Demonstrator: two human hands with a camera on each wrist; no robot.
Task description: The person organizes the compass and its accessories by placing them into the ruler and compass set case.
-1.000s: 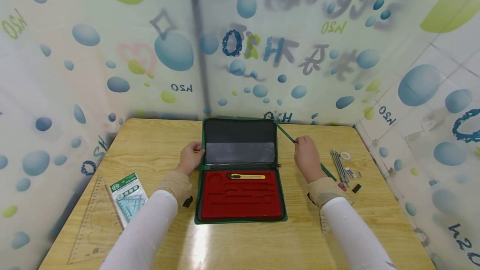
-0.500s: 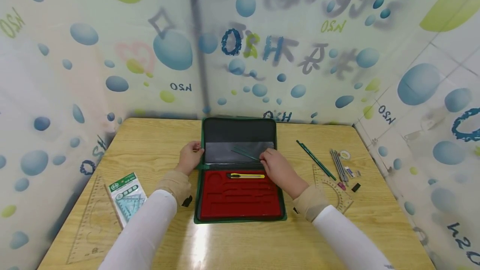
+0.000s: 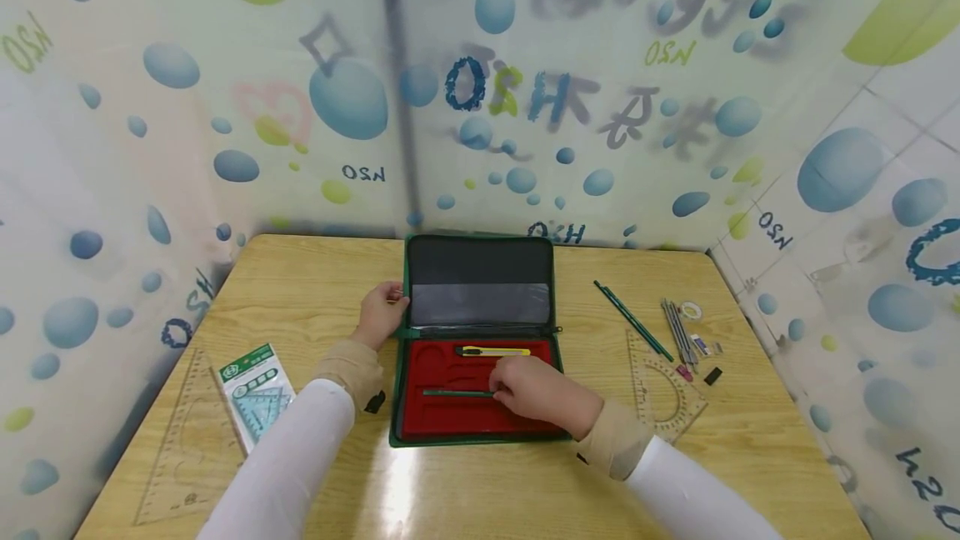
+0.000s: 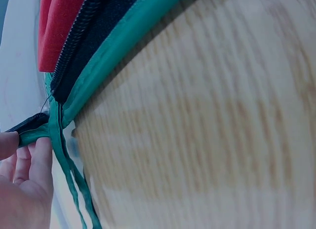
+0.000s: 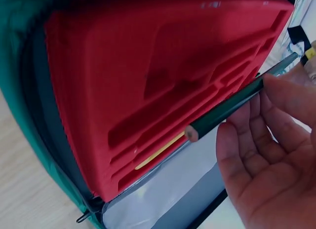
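Observation:
In the head view, a green zip case [image 3: 480, 259] lies unfolded on the table, its red moulded tray [image 3: 480, 421] towards me. My left hand [image 3: 378, 315] pinches the left edge of the raised lid; thumb and fingers grip the green trim [image 4: 33, 135] in the left wrist view. Over the tray, my right hand [image 3: 538, 392] holds a dark green pencil [image 3: 456, 393] by its right part, roughly level above a long slot. Its flat, bare wooden end [image 5: 192, 133] shows in the right wrist view. A yellow utility knife [image 3: 493, 352] sits in the top slot.
To the right lie green pencils [image 3: 633, 320], silver drawing tools [image 3: 678, 332], a white ring [image 3: 690, 311], a small eraser [image 3: 701, 345], a black block [image 3: 712, 376] and a clear set square [image 3: 643, 382]. To the left are a packet of rulers [image 3: 255, 394] and a large clear set square [image 3: 176, 457].
My right hand has taken one green pencil from those on the right, carried it left across the lid, then brought it down over the red tray. My left hand stays at the lid edge.

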